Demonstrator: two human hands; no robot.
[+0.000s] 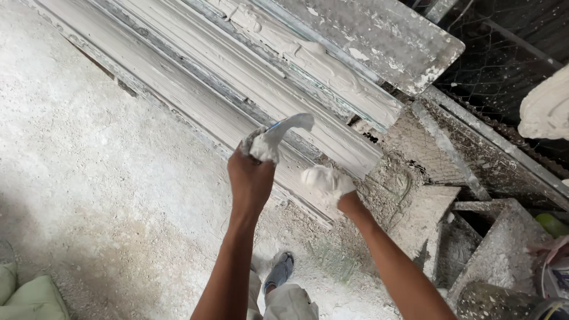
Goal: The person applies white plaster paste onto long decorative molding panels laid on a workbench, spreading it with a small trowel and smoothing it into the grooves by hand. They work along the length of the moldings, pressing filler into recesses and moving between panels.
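Your left hand (252, 178), mid-frame, grips a plaster-caked curved tool (283, 131) tightly, its tip over the long moulding (237, 89) running from upper left to centre. Your right hand (327, 182), coated in wet plaster, is closed and pressing on the moulding's lower end.
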